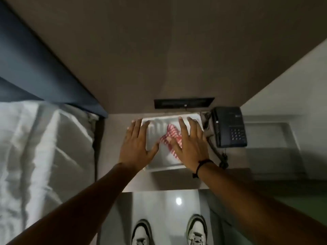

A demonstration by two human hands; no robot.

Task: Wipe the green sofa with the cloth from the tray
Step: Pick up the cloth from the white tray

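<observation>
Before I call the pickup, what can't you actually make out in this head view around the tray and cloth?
- Cloth: its right part is hidden under the right hand; whether it is gripped is unclear.
- Tray: left rim covered by the left hand.
- Green sofa: not identifiable in this view; only a dim green patch by the right arm.
- Phone: keypad too small and dark.

Left hand (137, 145) and right hand (190, 144) outstretched (fingers spread flat).

Cloth (170, 137) in tray (164, 167); telephone (228, 127) right of tray; bed (44, 147) left.
</observation>
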